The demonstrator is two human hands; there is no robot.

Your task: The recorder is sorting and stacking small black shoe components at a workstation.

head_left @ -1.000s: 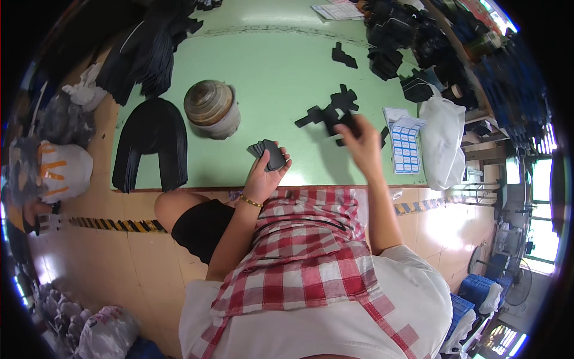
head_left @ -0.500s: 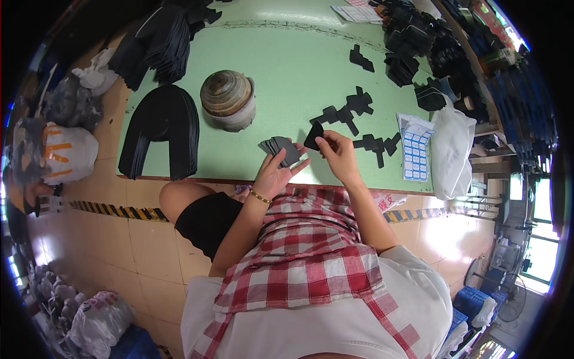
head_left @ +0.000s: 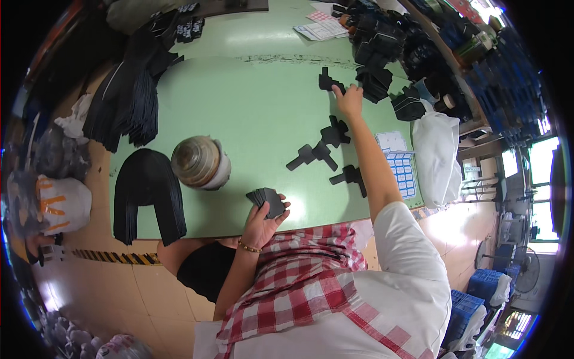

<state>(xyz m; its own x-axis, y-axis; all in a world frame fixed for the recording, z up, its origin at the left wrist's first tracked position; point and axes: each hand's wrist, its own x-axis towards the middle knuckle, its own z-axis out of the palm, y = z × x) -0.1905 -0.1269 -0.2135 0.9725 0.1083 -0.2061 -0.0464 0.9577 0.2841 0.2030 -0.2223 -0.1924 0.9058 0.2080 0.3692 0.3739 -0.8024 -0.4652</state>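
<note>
In my left hand (head_left: 261, 226), near the table's front edge, a small fanned stack of dark grey cut pieces (head_left: 273, 204) is held between thumb and fingers. My right hand (head_left: 350, 102) is stretched far out to the right. Its thumb and fingertips close on a small black angular cut piece (head_left: 327, 81) lying on the table. Below that arm, several black cut pieces (head_left: 323, 146) lie in a loose chain, and another small group (head_left: 350, 177) is partly hidden by my forearm.
A ringed, dome-topped pot (head_left: 200, 161) stands left of centre. Beside it lies a stack of black U-shaped pieces (head_left: 146, 170), with more black stacks (head_left: 122, 99) behind. On the right are a printed card (head_left: 399, 173), a white plastic bag (head_left: 436, 158) and black bundles (head_left: 375, 82).
My right hand has moved from beside the left hand, where it held a black piece, to the far piece. My view has shifted. The left hand still holds its stack.
</note>
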